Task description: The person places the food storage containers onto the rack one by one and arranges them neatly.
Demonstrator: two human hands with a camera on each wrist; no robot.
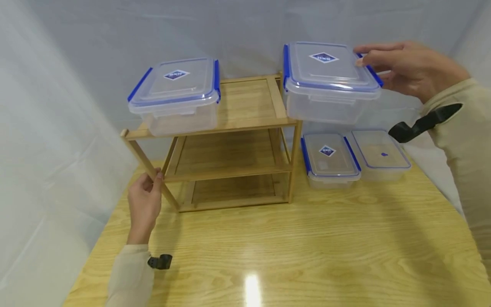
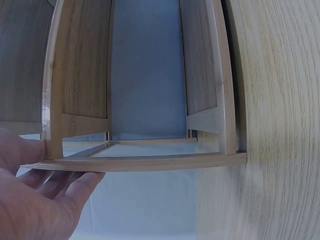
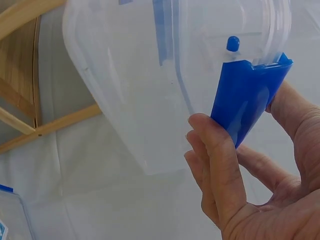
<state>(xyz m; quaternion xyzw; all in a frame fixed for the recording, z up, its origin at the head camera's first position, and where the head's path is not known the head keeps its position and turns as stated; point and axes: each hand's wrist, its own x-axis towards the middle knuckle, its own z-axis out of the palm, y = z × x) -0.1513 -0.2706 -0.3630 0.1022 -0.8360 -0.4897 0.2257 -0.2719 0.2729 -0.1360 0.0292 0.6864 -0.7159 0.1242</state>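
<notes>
left hand (image 1: 145, 196) pinches a rack post (image 1: 140, 154), right hand (image 1: 414, 70) a box (image 1: 326, 102), its blue latch (image 3: 250, 95) hiding one fingertip.

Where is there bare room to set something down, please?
Bare: the tabletop in front of the shelf, its two lower boards, and the top board right of its container. Crowded: right of the shelf, where two containers stand.

A table (image 1: 307, 247) with a yellowish wood-grain top stands before pale, creased sheeting (image 1: 245, 38) that hangs behind it and along its left and right sides, greyer at the back than at the left, while a bright white reflection (image 1: 252, 290) glares on the near part of the tabletop.
</notes>
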